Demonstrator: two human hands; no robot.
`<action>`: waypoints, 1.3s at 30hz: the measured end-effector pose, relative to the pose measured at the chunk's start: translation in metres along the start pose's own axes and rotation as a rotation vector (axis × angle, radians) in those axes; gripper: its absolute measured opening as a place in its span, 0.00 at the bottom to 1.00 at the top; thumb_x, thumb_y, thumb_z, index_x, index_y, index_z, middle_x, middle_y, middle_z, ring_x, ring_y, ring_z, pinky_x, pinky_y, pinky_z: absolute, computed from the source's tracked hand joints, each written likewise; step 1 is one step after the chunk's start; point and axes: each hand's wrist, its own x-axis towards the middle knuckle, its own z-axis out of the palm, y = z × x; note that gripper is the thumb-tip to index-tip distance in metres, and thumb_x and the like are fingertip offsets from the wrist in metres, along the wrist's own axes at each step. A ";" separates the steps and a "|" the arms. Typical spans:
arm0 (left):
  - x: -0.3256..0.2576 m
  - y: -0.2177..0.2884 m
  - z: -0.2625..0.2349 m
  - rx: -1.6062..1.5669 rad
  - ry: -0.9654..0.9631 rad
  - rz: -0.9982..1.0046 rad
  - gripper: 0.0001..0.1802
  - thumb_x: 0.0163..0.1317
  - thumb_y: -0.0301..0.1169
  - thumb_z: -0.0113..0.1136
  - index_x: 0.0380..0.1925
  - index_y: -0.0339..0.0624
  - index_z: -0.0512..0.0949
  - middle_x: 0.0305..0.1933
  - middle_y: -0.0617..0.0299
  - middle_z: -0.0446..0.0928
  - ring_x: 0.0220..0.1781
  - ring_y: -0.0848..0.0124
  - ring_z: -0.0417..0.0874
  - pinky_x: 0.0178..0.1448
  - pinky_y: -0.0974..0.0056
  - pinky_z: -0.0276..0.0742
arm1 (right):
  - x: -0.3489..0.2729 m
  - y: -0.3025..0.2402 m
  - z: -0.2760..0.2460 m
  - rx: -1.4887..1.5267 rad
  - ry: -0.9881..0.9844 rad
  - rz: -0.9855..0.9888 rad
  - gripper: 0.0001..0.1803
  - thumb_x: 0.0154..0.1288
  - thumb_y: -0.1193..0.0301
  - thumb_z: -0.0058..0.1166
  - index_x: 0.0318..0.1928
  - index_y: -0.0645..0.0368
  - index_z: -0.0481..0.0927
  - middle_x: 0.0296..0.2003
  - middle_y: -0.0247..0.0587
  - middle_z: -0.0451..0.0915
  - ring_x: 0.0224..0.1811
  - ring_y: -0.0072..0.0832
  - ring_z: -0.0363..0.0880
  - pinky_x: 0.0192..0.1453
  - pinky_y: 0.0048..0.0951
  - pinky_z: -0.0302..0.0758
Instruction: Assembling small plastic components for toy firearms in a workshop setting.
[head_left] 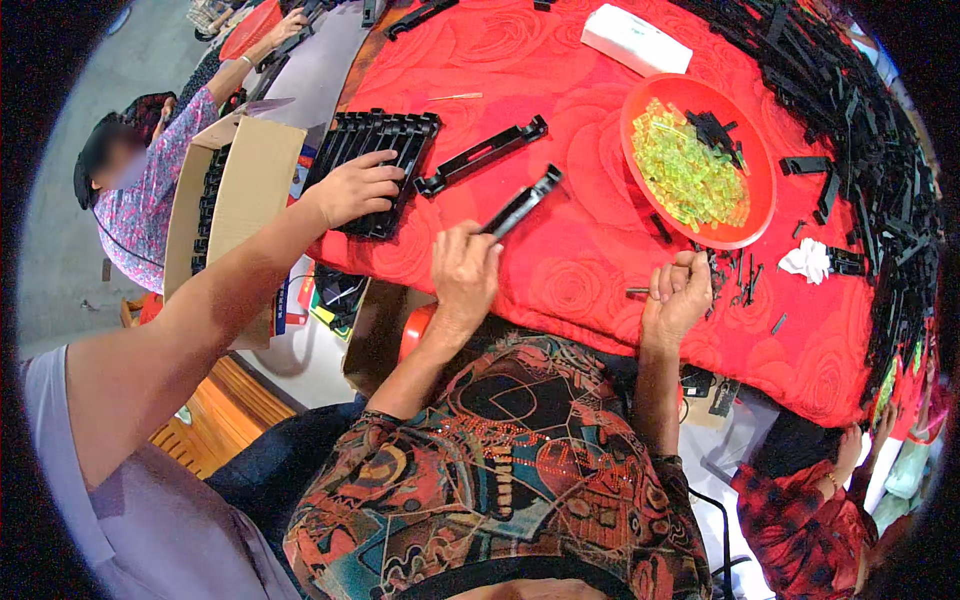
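Observation:
My left hand (466, 272) is closed round the near end of a long black plastic bar (522, 203), which points up and to the right over the red cloth. To the right, my right hand (678, 292) has its fingers curled together; a short dark rod-like piece (637, 291) sticks out at its left side. Several small dark pins (748, 280) lie just beyond that hand. Another black bar (483, 157) rests on the cloth past my left hand. A co-worker's hand (362, 187) lies on a row of similar black bars (385, 140) at the left.
A red bowl (762, 205) of yellow-green pieces and some black parts stands right of centre, near a white box (637, 40). Black parts (860, 130) are heaped along the right edge. A cardboard box (262, 180) stands left. Two other people sit nearby.

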 end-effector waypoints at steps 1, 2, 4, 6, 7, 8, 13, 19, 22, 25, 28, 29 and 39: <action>0.001 -0.007 -0.002 0.005 0.002 -0.002 0.09 0.43 0.23 0.63 0.28 0.39 0.75 0.36 0.56 0.72 0.37 0.57 0.72 0.40 0.56 0.68 | -0.001 0.003 0.001 0.002 -0.004 0.004 0.17 0.69 0.64 0.41 0.26 0.61 0.70 0.10 0.23 0.50 0.08 0.13 0.45 0.11 0.19 0.48; 0.002 -0.014 -0.005 0.077 0.026 -0.010 0.09 0.43 0.23 0.63 0.28 0.39 0.76 0.36 0.56 0.72 0.37 0.57 0.72 0.40 0.56 0.67 | -0.001 0.006 0.002 -0.009 -0.011 0.015 0.16 0.69 0.64 0.41 0.26 0.61 0.70 0.10 0.23 0.50 0.08 0.13 0.46 0.11 0.19 0.48; 0.001 -0.028 -0.005 0.171 0.033 -0.063 0.09 0.43 0.24 0.63 0.27 0.41 0.76 0.36 0.57 0.72 0.39 0.58 0.71 0.42 0.56 0.66 | 0.000 0.008 0.002 -0.018 -0.022 0.024 0.16 0.69 0.65 0.42 0.26 0.61 0.70 0.10 0.22 0.50 0.08 0.13 0.46 0.11 0.19 0.48; -0.001 -0.039 -0.006 0.185 0.038 -0.072 0.09 0.43 0.24 0.64 0.27 0.41 0.76 0.36 0.57 0.72 0.39 0.58 0.71 0.42 0.56 0.66 | -0.002 0.008 0.000 -0.023 -0.043 0.043 0.16 0.69 0.65 0.41 0.27 0.61 0.70 0.10 0.21 0.50 0.08 0.12 0.46 0.11 0.18 0.48; -0.002 -0.044 -0.007 0.198 0.040 -0.082 0.09 0.43 0.24 0.64 0.27 0.41 0.76 0.36 0.57 0.72 0.39 0.58 0.71 0.42 0.56 0.66 | -0.002 0.008 -0.001 -0.019 -0.045 0.041 0.16 0.69 0.65 0.41 0.27 0.61 0.70 0.10 0.21 0.50 0.08 0.12 0.46 0.11 0.18 0.48; -0.001 -0.048 -0.008 0.215 0.035 -0.079 0.10 0.43 0.24 0.64 0.28 0.41 0.76 0.36 0.57 0.72 0.39 0.58 0.71 0.43 0.55 0.66 | -0.002 0.009 -0.001 -0.031 -0.053 0.042 0.16 0.69 0.65 0.40 0.27 0.61 0.70 0.10 0.21 0.50 0.09 0.12 0.46 0.11 0.18 0.48; -0.002 -0.059 -0.015 0.258 0.039 -0.056 0.10 0.43 0.24 0.64 0.28 0.42 0.76 0.36 0.56 0.72 0.40 0.57 0.71 0.43 0.55 0.66 | 0.000 0.010 -0.005 -0.054 -0.038 0.058 0.16 0.69 0.64 0.40 0.27 0.60 0.70 0.11 0.22 0.51 0.09 0.12 0.47 0.11 0.19 0.48; 0.007 -0.076 -0.028 0.346 -0.021 -0.142 0.10 0.42 0.25 0.64 0.27 0.43 0.75 0.37 0.57 0.71 0.41 0.56 0.71 0.43 0.54 0.67 | 0.000 0.010 -0.003 -0.076 -0.034 0.066 0.16 0.69 0.63 0.41 0.27 0.60 0.70 0.11 0.22 0.51 0.09 0.12 0.48 0.11 0.19 0.49; 0.010 -0.087 -0.041 0.280 -0.084 -0.180 0.09 0.42 0.24 0.64 0.25 0.42 0.75 0.34 0.56 0.73 0.39 0.55 0.72 0.42 0.54 0.68 | -0.001 0.012 -0.004 -0.095 -0.031 0.068 0.16 0.69 0.63 0.42 0.26 0.60 0.70 0.11 0.22 0.52 0.09 0.12 0.48 0.11 0.19 0.48; 0.011 -0.085 -0.055 0.310 -0.144 -0.266 0.07 0.42 0.24 0.63 0.23 0.40 0.76 0.32 0.52 0.74 0.38 0.53 0.73 0.44 0.54 0.69 | 0.000 0.013 -0.009 -0.086 -0.024 0.071 0.16 0.69 0.63 0.42 0.26 0.60 0.71 0.11 0.22 0.53 0.09 0.12 0.49 0.11 0.19 0.48; 0.007 -0.086 -0.067 0.376 -0.198 -0.402 0.07 0.42 0.25 0.64 0.24 0.40 0.76 0.33 0.52 0.75 0.40 0.52 0.74 0.44 0.53 0.70 | 0.000 0.012 -0.008 -0.084 -0.020 0.076 0.16 0.69 0.64 0.42 0.26 0.59 0.71 0.10 0.22 0.54 0.09 0.12 0.49 0.11 0.19 0.48; 0.004 -0.088 -0.068 0.376 -0.195 -0.405 0.07 0.42 0.25 0.64 0.24 0.40 0.76 0.33 0.52 0.75 0.40 0.52 0.74 0.44 0.53 0.70 | -0.001 0.012 -0.007 -0.088 -0.023 0.082 0.16 0.69 0.64 0.42 0.26 0.59 0.71 0.10 0.22 0.54 0.09 0.12 0.50 0.11 0.19 0.49; 0.004 -0.091 -0.089 0.440 -0.169 -0.532 0.09 0.42 0.24 0.64 0.26 0.39 0.76 0.30 0.51 0.74 0.38 0.51 0.75 0.43 0.52 0.71 | -0.001 0.014 -0.007 -0.113 -0.050 0.106 0.16 0.69 0.64 0.41 0.26 0.59 0.70 0.10 0.22 0.52 0.09 0.13 0.49 0.11 0.19 0.48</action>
